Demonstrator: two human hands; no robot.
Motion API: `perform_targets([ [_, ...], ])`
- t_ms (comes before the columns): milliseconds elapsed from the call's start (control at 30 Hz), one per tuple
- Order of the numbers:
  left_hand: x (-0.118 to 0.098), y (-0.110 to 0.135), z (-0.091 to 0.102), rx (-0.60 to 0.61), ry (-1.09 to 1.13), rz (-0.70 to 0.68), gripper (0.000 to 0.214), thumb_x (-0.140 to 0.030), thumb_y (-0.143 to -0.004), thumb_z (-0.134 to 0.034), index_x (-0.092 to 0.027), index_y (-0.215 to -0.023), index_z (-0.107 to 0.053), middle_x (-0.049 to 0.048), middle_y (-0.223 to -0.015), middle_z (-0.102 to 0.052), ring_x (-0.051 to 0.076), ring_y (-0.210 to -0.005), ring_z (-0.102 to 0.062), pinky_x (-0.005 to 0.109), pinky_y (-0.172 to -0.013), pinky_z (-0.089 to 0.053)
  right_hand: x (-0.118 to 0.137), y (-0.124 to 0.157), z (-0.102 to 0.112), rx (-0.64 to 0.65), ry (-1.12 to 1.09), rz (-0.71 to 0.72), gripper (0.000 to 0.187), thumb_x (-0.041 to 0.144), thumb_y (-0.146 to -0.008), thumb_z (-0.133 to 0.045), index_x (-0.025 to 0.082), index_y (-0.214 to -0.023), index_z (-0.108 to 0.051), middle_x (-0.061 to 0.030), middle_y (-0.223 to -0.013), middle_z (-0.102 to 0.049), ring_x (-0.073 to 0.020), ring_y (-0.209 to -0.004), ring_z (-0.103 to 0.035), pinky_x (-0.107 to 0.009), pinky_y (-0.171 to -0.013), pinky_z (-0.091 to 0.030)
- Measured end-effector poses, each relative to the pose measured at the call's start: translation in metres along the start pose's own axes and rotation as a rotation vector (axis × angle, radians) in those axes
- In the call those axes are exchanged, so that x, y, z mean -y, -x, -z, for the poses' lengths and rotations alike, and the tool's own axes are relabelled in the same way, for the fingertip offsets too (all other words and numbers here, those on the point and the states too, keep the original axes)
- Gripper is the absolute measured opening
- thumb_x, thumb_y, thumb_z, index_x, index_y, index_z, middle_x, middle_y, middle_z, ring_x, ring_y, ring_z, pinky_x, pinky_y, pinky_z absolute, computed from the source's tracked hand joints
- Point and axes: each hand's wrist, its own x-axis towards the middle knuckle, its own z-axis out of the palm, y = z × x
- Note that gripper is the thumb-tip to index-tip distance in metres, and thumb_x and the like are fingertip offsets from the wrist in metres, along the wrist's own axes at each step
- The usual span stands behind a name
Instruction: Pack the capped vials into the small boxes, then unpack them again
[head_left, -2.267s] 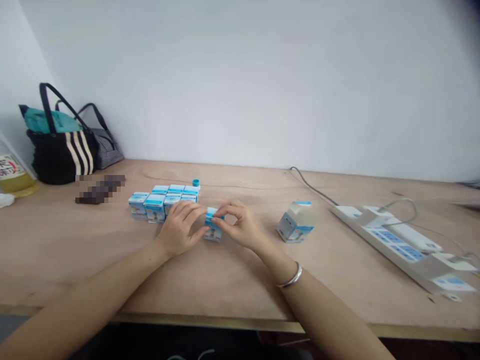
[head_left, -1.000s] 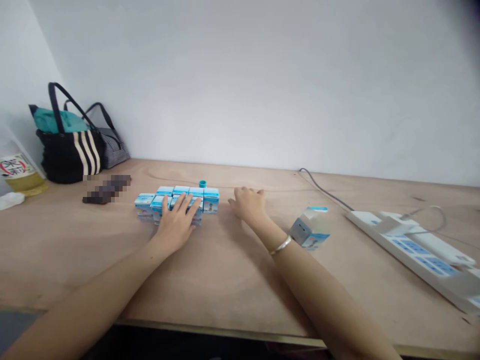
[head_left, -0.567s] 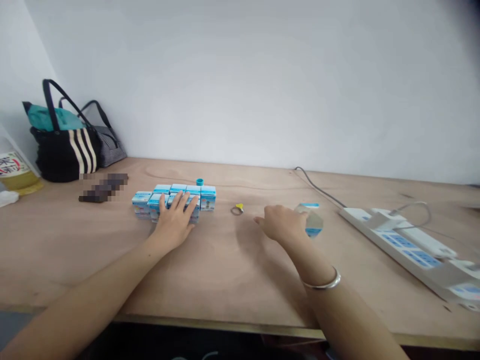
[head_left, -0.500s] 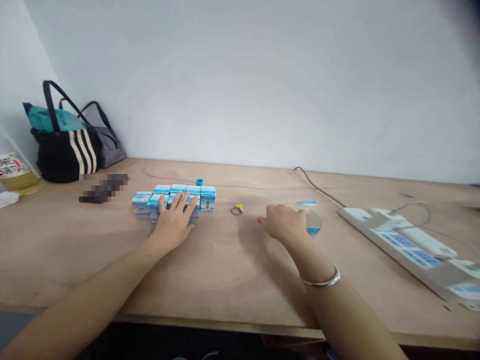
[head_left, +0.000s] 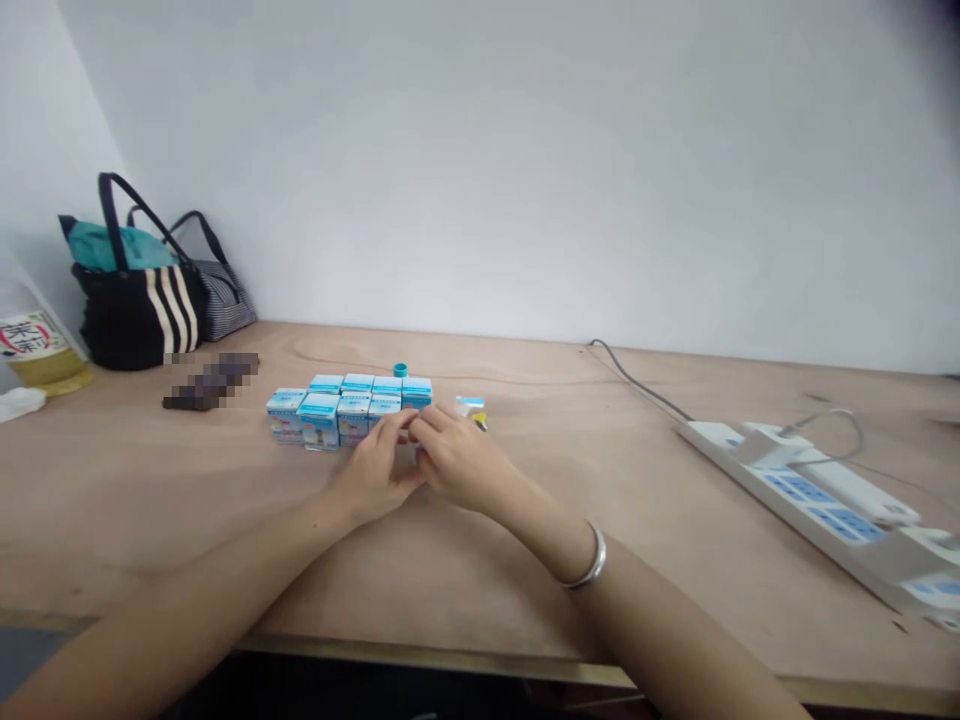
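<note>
Wall and table: plain white wall (head_left: 525, 150) rose behind a pale plywood table (head_left: 675, 500) that filled the view.
Left hand: the left hand (head_left: 371, 475) lay at the table's centre, fingers curled narrow, their tips meeting those of the other hand. Whether it gripped anything could not be told.
Right hand: the right hand (head_left: 457, 462), with a silver bangle (head_left: 589, 568) on its wrist, was closed over a small white-and-blue carton (head_left: 470, 404). Only the carton's far end showed, at twelve o'clock past the knuckles.
Carton block: a block of small blue-topped white cartons (head_left: 337, 410) stood in two rows at ten o'clock from the hands, its right end just beside the fingertips.
Small bits: a round blue cap (head_left: 400, 369) sat at twelve o'clock behind the block. A small yellow-tagged ring (head_left: 480, 423) peeped out beside the right hand.
Nine o'clock side: a black tote bag with cream stripes (head_left: 135, 310), a grey striped bag (head_left: 221, 300), a clear bottle of yellow liquid (head_left: 37, 350) and a dark pixelated object (head_left: 211, 380) lay well apart from the hands.
Three o'clock side: a long white power strip with blue labels (head_left: 810, 495) lay there, with a grey cable (head_left: 637, 380) running towards the wall.
</note>
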Motion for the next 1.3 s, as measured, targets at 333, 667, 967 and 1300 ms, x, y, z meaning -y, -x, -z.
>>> perform_targets([
  [333,-0.005,0.0,0.003,0.087,0.143,0.154,0.073,-0.02,-0.068,-0.062,-0.019,-0.132,-0.026,0.0092,-0.122,-0.055,0.026,-0.106,-0.058,0.035,-0.085,-0.051,0.002,0.002,-0.016,-0.268,-0.346,0.18,0.017,0.008,-0.083,-0.04,0.017,-0.091,-0.052,-0.0109,-0.101,-0.054,-0.0193,-0.095,-0.05,-0.034,-0.082,-0.045],
  [667,0.007,0.004,-0.009,0.202,0.339,0.141,0.083,-0.024,-0.078,-0.06,-0.024,-0.142,-0.007,0.0115,-0.122,-0.055,0.023,-0.105,-0.057,0.043,-0.091,-0.046,-0.027,0.023,0.0,-0.301,-0.239,0.011,0.01,0.012,-0.079,-0.052,0.018,-0.078,-0.059,-0.0051,-0.078,-0.058,-0.0166,-0.073,-0.051,-0.031,-0.067,-0.043],
  [967,0.007,0.0,-0.001,0.189,0.224,-0.027,0.071,-0.021,-0.081,-0.055,-0.027,-0.141,-0.018,0.01,-0.129,-0.047,0.022,-0.111,-0.053,0.04,-0.095,-0.044,-0.048,0.034,-0.01,-0.204,-0.541,-0.202,0.03,0.009,-0.078,-0.046,0.018,-0.102,-0.062,-0.0068,-0.094,-0.061,-0.0124,-0.071,-0.056,-0.027,-0.063,-0.048],
  [1300,0.0,-0.004,0.01,0.255,0.197,0.152,0.056,-0.027,-0.074,-0.062,-0.02,-0.123,-0.035,0.0044,-0.095,-0.064,0.02,-0.086,-0.062,0.033,-0.076,-0.049,-0.071,0.017,-0.02,-0.247,-0.806,-0.46,0.029,0.031,-0.082,-0.052,0.017,-0.105,-0.059,-0.0032,-0.083,-0.063,-0.0095,-0.056,-0.052,-0.024,-0.053,-0.045],
])
